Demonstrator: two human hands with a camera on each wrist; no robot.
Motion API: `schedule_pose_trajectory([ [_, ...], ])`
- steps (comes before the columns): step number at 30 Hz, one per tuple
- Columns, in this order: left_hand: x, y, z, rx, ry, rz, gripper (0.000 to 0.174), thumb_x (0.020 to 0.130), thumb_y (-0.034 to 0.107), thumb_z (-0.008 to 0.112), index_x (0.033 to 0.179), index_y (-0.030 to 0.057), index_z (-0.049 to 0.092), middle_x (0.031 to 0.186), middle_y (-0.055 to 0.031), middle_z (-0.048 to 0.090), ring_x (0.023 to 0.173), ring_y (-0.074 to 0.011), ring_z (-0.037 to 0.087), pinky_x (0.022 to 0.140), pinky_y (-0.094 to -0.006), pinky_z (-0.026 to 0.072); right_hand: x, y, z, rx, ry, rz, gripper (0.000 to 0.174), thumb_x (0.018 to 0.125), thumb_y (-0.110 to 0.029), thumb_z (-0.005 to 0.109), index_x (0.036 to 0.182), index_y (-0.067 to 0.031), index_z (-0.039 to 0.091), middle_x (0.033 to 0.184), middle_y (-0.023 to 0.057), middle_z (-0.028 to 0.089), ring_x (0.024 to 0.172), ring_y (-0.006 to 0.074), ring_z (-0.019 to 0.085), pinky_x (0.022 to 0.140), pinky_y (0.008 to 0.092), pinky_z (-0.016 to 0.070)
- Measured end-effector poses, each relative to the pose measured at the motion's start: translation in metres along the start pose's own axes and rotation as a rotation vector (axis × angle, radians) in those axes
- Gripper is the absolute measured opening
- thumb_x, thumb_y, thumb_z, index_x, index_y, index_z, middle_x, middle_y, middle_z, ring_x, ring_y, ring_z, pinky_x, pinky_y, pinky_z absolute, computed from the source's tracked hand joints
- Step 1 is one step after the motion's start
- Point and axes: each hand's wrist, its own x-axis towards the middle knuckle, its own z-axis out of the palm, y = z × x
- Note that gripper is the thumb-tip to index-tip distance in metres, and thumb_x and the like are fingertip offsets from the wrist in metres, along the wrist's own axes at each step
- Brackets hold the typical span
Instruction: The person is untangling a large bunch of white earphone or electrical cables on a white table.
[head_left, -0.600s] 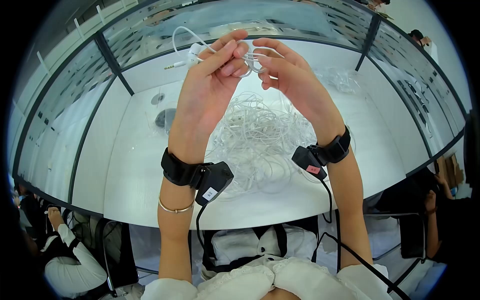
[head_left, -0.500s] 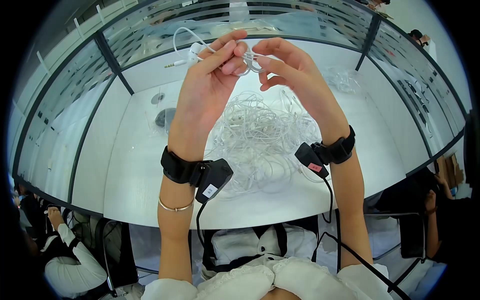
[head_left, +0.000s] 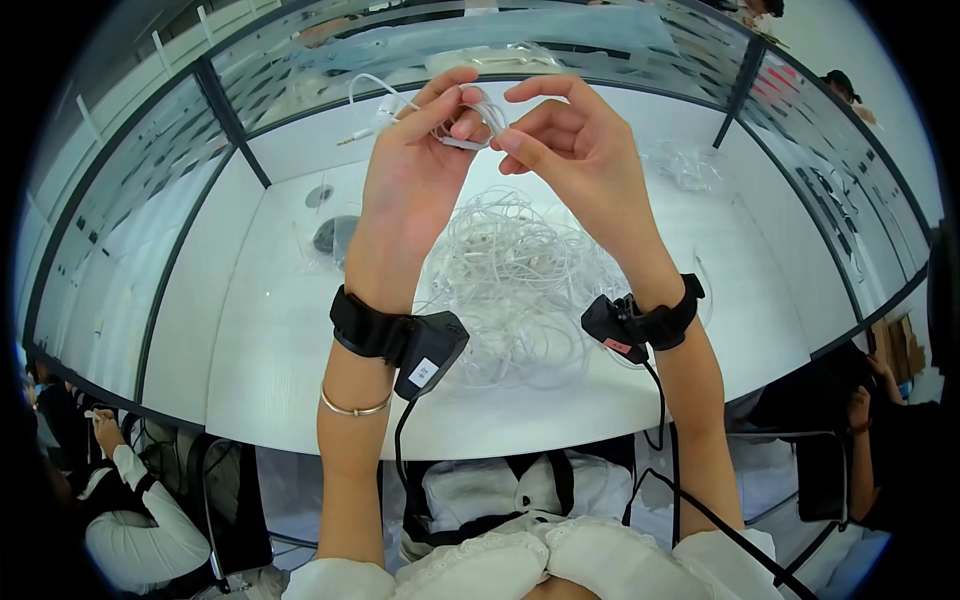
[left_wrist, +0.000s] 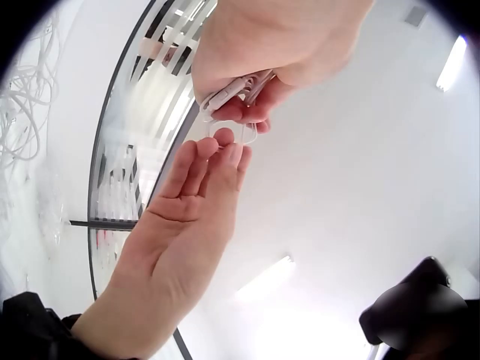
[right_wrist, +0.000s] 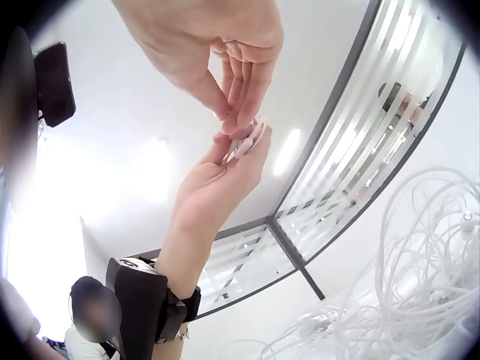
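White wired earphones, their cable wound into a small coil (head_left: 483,122), are held up above the table. My left hand (head_left: 415,165) grips the coil between thumb and fingers. From its far side stick out a looped bit of cable and a gold-tipped plug (head_left: 356,136). At the coil's right edge my right hand (head_left: 590,150) pinches the cable between thumb and fingertips. In the right wrist view the fingertips of the right hand (right_wrist: 225,45) meet right over the coil (right_wrist: 249,142). A flat white part of the earphones (left_wrist: 225,96) shows under the left hand in the left wrist view.
A big tangled heap of white earphone cables (head_left: 520,250) lies on the white table (head_left: 270,350) below the hands. Clear plastic bags (head_left: 685,165) lie at the back right, and a dark round disc (head_left: 335,235) on the left. Glass-topped partitions (head_left: 170,230) enclose the table.
The cable strands that stretched between the hands now form a rounder coil at the left hand. My right thumb and fingertips have shifted left and down to the coil's edge.
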Motion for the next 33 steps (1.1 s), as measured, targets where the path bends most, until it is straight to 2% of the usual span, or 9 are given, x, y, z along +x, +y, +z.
schedule_pose_trajectory([
  [6, 0.0, -0.005, -0.005, -0.077, 0.02, -0.036, 0.022, 0.094, 0.005, 0.051, 0.112, -0.0048, 0.058, 0.091, -0.0057, 0.06, 0.068, -0.0087, 0.046, 0.072, -0.0249, 0.0422, -0.002, -0.01, 0.001, -0.011, -0.062, -0.021, 0.028, 0.085, -0.005, 0.065, 0.111, -0.0018, 0.053, 0.088, 0.0073, 0.067, 0.072, 0.0134, 0.066, 0.064, 0.0249, 0.0521],
  [9, 0.004, -0.004, -0.012, -0.128, -0.058, -0.038, 0.019, 0.094, 0.004, 0.049, 0.11, -0.003, 0.057, 0.09, -0.005, 0.057, 0.067, -0.0081, 0.044, 0.071, -0.0244, 0.0414, 0.002, -0.006, -0.01, -0.223, 0.018, -0.018, 0.032, 0.085, -0.009, 0.067, 0.113, -0.0026, 0.054, 0.094, 0.0064, 0.066, 0.07, 0.0141, 0.066, 0.064, 0.0244, 0.0518],
  [11, 0.003, -0.002, -0.008, -0.126, -0.11, -0.048, 0.016, 0.096, 0.004, 0.047, 0.11, 0.0005, 0.054, 0.089, -0.0034, 0.052, 0.067, -0.0071, 0.043, 0.071, -0.0235, 0.0399, 0.004, -0.01, -0.016, -0.288, 0.022, -0.055, 0.037, 0.085, -0.017, 0.068, 0.118, -0.0037, 0.056, 0.099, 0.0059, 0.065, 0.083, 0.0144, 0.064, 0.068, 0.0253, 0.0515],
  [13, 0.002, -0.002, -0.003, -0.13, -0.135, -0.067, 0.015, 0.094, 0.003, 0.048, 0.106, -0.0007, 0.057, 0.087, -0.0047, 0.056, 0.067, -0.0082, 0.043, 0.07, -0.0243, 0.0407, 0.005, -0.011, -0.021, -0.273, 0.01, -0.051, 0.039, 0.087, -0.022, 0.067, 0.12, -0.0041, 0.057, 0.103, 0.0061, 0.065, 0.09, 0.0146, 0.063, 0.071, 0.0268, 0.0511],
  [14, 0.001, -0.002, 0.0, -0.13, -0.149, -0.075, 0.015, 0.094, 0.003, 0.049, 0.104, -0.0013, 0.058, 0.086, -0.0053, 0.058, 0.066, -0.0087, 0.043, 0.07, -0.0247, 0.041, 0.005, -0.01, -0.025, -0.226, -0.061, 0.039, 0.04, 0.089, -0.028, 0.064, 0.12, -0.0033, 0.058, 0.105, 0.0071, 0.064, 0.097, 0.0149, 0.059, 0.078, 0.0282, 0.0488],
  [17, 0.0, -0.004, 0.008, -0.051, -0.182, -0.066, 0.011, 0.094, 0.004, 0.05, 0.1, 0.001, 0.058, 0.085, -0.0046, 0.058, 0.067, -0.0087, 0.043, 0.071, -0.025, 0.0412, 0.005, -0.009, -0.026, -0.068, -0.186, 0.113, 0.041, 0.09, -0.03, 0.063, 0.119, -0.0013, 0.058, 0.105, 0.0073, 0.065, 0.094, 0.0151, 0.06, 0.08, 0.0279, 0.0467],
  [22, 0.0, -0.004, 0.01, 0.145, -0.2, -0.055, 0.008, 0.094, 0.007, 0.055, 0.1, 0.0031, 0.058, 0.086, -0.0041, 0.061, 0.069, -0.0079, 0.048, 0.075, -0.0254, 0.0431, 0.006, -0.009, -0.03, -0.094, -0.196, 0.16, 0.03, 0.092, -0.033, 0.055, 0.098, -0.0043, 0.063, 0.083, -0.0015, 0.06, 0.079, 0.0075, 0.054, 0.076, 0.0229, 0.0415],
  [28, -0.008, 0.006, 0.025, 0.525, -0.111, -0.043, 0.018, 0.092, 0.012, 0.061, 0.107, 0.0044, 0.054, 0.089, -0.0049, 0.065, 0.076, -0.0074, 0.054, 0.079, -0.0248, 0.045, 0.008, 0.002, -0.032, 0.058, -0.266, 0.22, 0.023, 0.093, -0.026, 0.052, 0.094, -0.0052, 0.062, 0.08, -0.0023, 0.057, 0.073, 0.006, 0.052, 0.07, 0.0213, 0.0409],
  [33, -0.008, 0.01, 0.022, 0.677, -0.091, 0.006, 0.02, 0.091, 0.012, 0.063, 0.106, 0.0045, 0.053, 0.088, -0.0067, 0.067, 0.077, -0.0098, 0.061, 0.076, -0.0246, 0.0482, 0.008, 0.003, -0.026, -0.007, -0.272, 0.197, 0.021, 0.093, -0.024, 0.05, 0.089, -0.0059, 0.059, 0.079, -0.003, 0.054, 0.072, 0.0053, 0.05, 0.069, 0.0211, 0.04],
])
